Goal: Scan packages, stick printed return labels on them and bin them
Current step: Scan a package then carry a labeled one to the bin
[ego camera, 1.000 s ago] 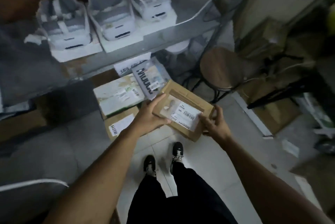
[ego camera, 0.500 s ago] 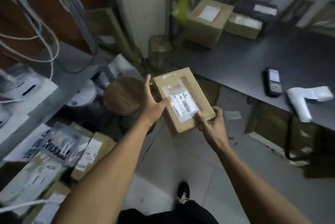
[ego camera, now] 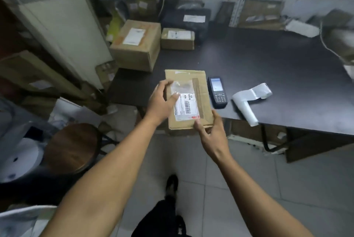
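Head view: both hands, left hand [ego camera: 160, 105] and right hand [ego camera: 211, 131], fingers gripping the box [ego camera: 188, 100], have carried it to the bench [ego camera: 268, 64] beside the scanner [ego camera: 217, 92], ready for scanning.

- The held package [ego camera: 188, 100] is made of matt brown cardboard, with a glossy plastic label pouch [ego camera: 182, 91].
- The table [ego camera: 268, 68] is finished matt black.
- The stool seat [ego camera: 73, 146] is made of smooth wood.

The box [ego camera: 188, 100], gripped in both hands, now hangs over the counter [ego camera: 268, 75] edge beside the scanner [ego camera: 218, 92], away from the floor pile.
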